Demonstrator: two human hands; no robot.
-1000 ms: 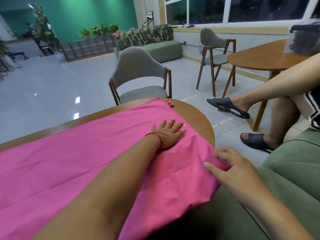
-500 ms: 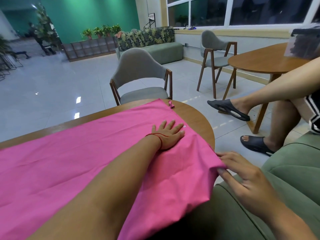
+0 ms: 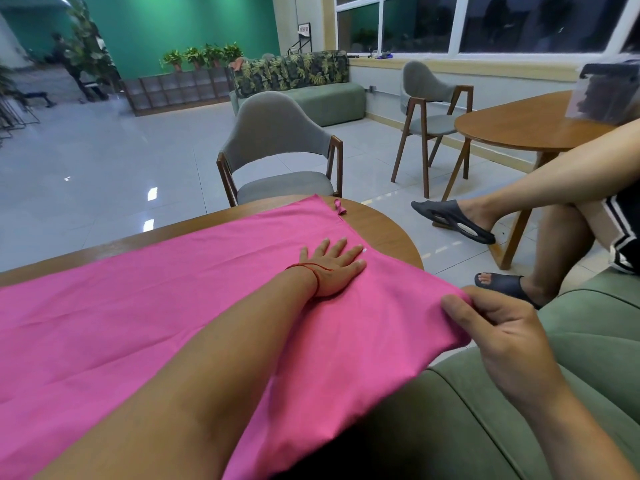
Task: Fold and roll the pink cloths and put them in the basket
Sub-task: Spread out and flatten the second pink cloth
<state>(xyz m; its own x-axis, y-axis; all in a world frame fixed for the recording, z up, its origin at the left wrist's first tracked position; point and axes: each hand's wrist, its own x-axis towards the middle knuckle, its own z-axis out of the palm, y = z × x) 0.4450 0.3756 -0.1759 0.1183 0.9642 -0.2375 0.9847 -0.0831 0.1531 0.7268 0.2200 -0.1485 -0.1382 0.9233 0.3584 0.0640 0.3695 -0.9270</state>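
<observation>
A large pink cloth (image 3: 145, 306) lies spread flat over the round wooden table (image 3: 377, 226) and hangs off its near right edge. My left hand (image 3: 334, 268) rests flat on the cloth with fingers spread, a red thread around the wrist. My right hand (image 3: 498, 336) pinches the cloth's right corner beyond the table edge and holds it up taut. A small pink loop (image 3: 339, 206) sticks out at the cloth's far corner. No basket is in view.
A grey chair (image 3: 277, 157) stands across the table. Another person's legs in black sandals (image 3: 457, 220) cross at the right, next to a second wooden table (image 3: 526, 126). A green sofa (image 3: 588, 341) lies under my right arm.
My right hand slid off the top of the cloth to its right corner, closed on it and lifted it outward. My left hand stayed flat in place.
</observation>
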